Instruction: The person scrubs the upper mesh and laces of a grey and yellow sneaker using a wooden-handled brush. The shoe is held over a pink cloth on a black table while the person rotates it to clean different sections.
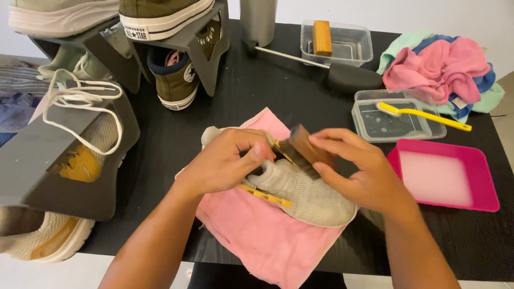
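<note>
Beige mesh sneaker [308, 198] lies sideways on pink cloth; wooden brush [306, 150] tilted against it.

A pink tray [484, 176] of milky liquid sits beside a clear tub [364, 115] holding a yellow brush [423, 114].

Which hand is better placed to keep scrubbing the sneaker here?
Likely the right hand: it already holds the wooden brush against the beige sneaker. The left hand grips the sneaker, steadying it on the pink cloth.

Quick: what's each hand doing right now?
Left hand: closed on the sneaker.
Right hand: closed on the brush.
</note>
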